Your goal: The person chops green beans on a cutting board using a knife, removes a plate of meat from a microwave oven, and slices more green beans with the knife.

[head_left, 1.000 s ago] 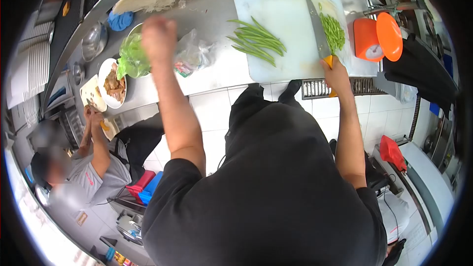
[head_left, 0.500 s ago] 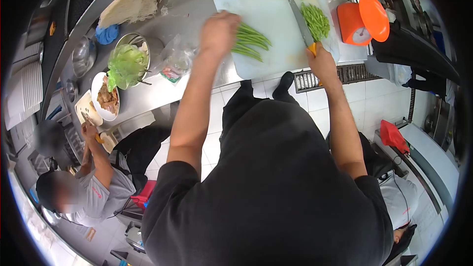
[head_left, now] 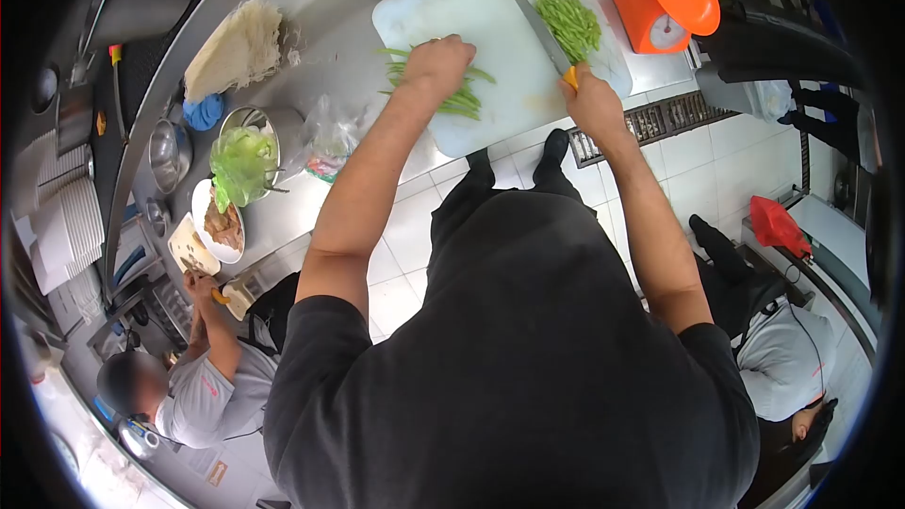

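Green beans (head_left: 460, 104) under left hand (head_left: 440, 62)

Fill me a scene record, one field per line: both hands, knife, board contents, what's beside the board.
left hand: over the whole beans; grip hidden
right hand: closed on the knife's yellow handle
knife: blade between whole and cut beans
board: whole beans left, cut beans right
beside board: orange scale, right

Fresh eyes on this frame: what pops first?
The bright orange dial scale, beyond the cutting board's right end. Next, the large knife in the right hand, just left of the chopped green beans; the left hand is at the long green beans.
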{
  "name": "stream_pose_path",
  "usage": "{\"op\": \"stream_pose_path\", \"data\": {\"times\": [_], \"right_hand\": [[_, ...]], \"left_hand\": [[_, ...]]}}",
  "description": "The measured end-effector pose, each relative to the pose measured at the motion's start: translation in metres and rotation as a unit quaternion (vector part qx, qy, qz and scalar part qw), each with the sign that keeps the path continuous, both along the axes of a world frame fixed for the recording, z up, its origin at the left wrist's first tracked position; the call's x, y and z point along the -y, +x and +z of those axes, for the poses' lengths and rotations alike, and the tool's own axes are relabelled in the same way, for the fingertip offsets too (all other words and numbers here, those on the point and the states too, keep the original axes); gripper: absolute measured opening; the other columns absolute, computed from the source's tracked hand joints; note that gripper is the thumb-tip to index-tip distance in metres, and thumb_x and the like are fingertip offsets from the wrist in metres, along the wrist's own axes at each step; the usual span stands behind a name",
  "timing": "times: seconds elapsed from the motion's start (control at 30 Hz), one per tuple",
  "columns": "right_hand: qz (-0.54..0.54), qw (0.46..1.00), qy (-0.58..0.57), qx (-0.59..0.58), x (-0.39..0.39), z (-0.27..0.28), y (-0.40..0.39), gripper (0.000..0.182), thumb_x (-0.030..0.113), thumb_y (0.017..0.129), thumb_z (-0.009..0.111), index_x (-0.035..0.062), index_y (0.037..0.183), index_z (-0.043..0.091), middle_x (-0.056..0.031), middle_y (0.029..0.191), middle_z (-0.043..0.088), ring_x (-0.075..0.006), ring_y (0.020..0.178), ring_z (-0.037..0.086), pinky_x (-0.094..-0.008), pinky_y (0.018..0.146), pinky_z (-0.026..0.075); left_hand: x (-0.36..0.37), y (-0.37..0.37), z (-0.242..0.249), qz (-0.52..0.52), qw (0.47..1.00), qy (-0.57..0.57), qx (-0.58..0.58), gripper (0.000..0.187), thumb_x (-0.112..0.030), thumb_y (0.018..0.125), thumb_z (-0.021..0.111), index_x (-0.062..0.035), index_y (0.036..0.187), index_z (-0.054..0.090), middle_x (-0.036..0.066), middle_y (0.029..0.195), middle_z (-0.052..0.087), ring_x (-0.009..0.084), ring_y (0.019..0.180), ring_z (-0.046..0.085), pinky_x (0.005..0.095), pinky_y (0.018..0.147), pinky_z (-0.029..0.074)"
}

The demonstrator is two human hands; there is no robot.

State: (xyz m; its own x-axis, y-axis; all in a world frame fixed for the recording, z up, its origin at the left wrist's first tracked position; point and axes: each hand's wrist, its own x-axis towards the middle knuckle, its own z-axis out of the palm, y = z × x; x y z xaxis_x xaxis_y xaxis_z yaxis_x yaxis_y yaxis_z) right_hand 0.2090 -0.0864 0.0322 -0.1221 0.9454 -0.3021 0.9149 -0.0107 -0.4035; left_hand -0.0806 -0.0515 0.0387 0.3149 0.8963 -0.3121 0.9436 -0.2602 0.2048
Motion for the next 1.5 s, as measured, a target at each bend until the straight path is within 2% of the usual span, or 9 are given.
{"op": "stream_pose_path", "data": {"times": [0.13, 0.23, 0.33, 0.63, 0.87, 1.03, 1.17, 1.33, 1.5], "right_hand": [[0.002, 1.000, 0.001, -0.006, 0.002, 0.006, -0.001, 0.036, 0.032, 0.102, 0.065, 0.0004, 0.117, 0.057, -0.0270, 0.092, 0.074, -0.0480, 0.089, 0.072, -0.0577, 0.079, 0.056], [0.009, 1.000, 0.016, -0.021, 0.010, 0.004, -0.002, 0.035, 0.031, 0.101, 0.065, 0.0005, 0.117, 0.057, -0.0267, 0.091, 0.074, -0.0482, 0.089, 0.072, -0.0578, 0.079, 0.056], [0.032, 0.999, 0.006, -0.041, 0.017, 0.004, -0.005, 0.035, 0.031, 0.101, 0.066, 0.0008, 0.117, 0.057, -0.0273, 0.090, 0.073, -0.0482, 0.088, 0.072, -0.0577, 0.078, 0.056], [0.064, 0.996, -0.052, 0.014, 0.019, 0.042, -0.007, 0.035, 0.030, 0.103, 0.064, -0.0014, 0.117, 0.055, -0.0277, 0.090, 0.073, -0.0472, 0.089, 0.073, -0.0561, 0.079, 0.058], [0.060, 0.998, -0.032, 0.004, 0.011, 0.012, -0.021, 0.035, 0.029, 0.104, 0.063, -0.0027, 0.117, 0.054, -0.0274, 0.091, 0.074, -0.0463, 0.091, 0.073, -0.0550, 0.080, 0.058], [0.075, 0.996, -0.046, 0.024, 0.010, 0.049, -0.022, 0.036, 0.029, 0.104, 0.062, -0.0035, 0.117, 0.054, -0.0280, 0.092, 0.073, -0.0463, 0.092, 0.073, -0.0540, 0.081, 0.058], [0.046, 0.997, -0.054, 0.031, 0.015, 0.016, -0.030, 0.035, 0.028, 0.104, 0.062, -0.0035, 0.117, 0.053, -0.0288, 0.096, 0.073, -0.0464, 0.092, 0.073, -0.0546, 0.082, 0.058], [0.082, 0.996, -0.034, 0.025, 0.013, 0.039, -0.022, 0.035, 0.028, 0.104, 0.062, -0.0030, 0.117, 0.053, -0.0273, 0.090, 0.073, -0.0465, 0.088, 0.074, -0.0549, 0.080, 0.058], [0.060, 0.996, -0.053, 0.028, 0.013, 0.022, -0.031, 0.035, 0.027, 0.104, 0.062, -0.0040, 0.117, 0.053, -0.0282, 0.092, 0.073, -0.0467, 0.090, 0.073, -0.0546, 0.081, 0.058]], "left_hand": [[-0.004, 0.021, -0.014, -0.006, 0.993, 0.075, 0.088, 0.012, -0.015, 0.095, 0.064, -0.0145, 0.100, 0.074, 0.009, 0.103, 0.070, 0.0324, 0.101, 0.070, 0.0456, 0.088, 0.057], [-0.005, 0.041, -0.022, -0.008, 0.982, 0.109, 0.154, 0.012, -0.012, 0.093, 0.064, -0.0132, 0.096, 0.076, 0.010, 0.104, 0.070, 0.0317, 0.104, 0.069, 0.0452, 0.091, 0.057], [-0.009, 0.050, -0.028, 0.008, 0.975, 0.138, 0.172, 0.010, -0.014, 0.092, 0.068, -0.0143, 0.095, 0.077, 0.008, 0.102, 0.070, 0.0303, 0.105, 0.068, 0.0444, 0.091, 0.057], [-0.011, 0.048, -0.027, 0.027, 0.976, 0.124, 0.175, 0.010, -0.014, 0.091, 0.072, -0.0154, 0.099, 0.078, 0.003, 0.099, 0.071, 0.0278, 0.103, 0.068, 0.0430, 0.090, 0.057], [-0.011, 0.048, -0.022, 0.026, 0.979, 0.094, 0.179, 0.012, -0.012, 0.093, 0.067, -0.0167, 0.097, 0.077, 0.005, 0.102, 0.069, 0.0279, 0.107, 0.067, 0.0424, 0.092, 0.056], [-0.014, 0.047, -0.022, 0.019, 0.981, 0.088, 0.169, 0.013, -0.011, 0.093, 0.066, -0.0171, 0.098, 0.077, 0.005, 0.104, 0.069, 0.0280, 0.106, 0.067, 0.0424, 0.091, 0.056], [-0.013, 0.047, -0.022, 0.019, 0.979, 0.095, 0.176, 0.013, -0.011, 0.093, 0.066, -0.0170, 0.097, 0.077, 0.005, 0.103, 0.069, 0.0284, 0.105, 0.068, 0.0429, 0.090, 0.056], [-0.015, 0.047, -0.021, 0.021, 0.983, 0.082, 0.163, 0.012, -0.010, 0.093, 0.066, -0.0163, 0.097, 0.076, 0.005, 0.102, 0.069, 0.0287, 0.105, 0.068, 0.0434, 0.090, 0.056], [-0.014, 0.045, -0.026, 0.017, 0.973, 0.094, 0.209, 0.011, -0.011, 0.092, 0.067, -0.0150, 0.095, 0.076, 0.005, 0.101, 0.070, 0.0291, 0.105, 0.068, 0.0434, 0.088, 0.057]]}}
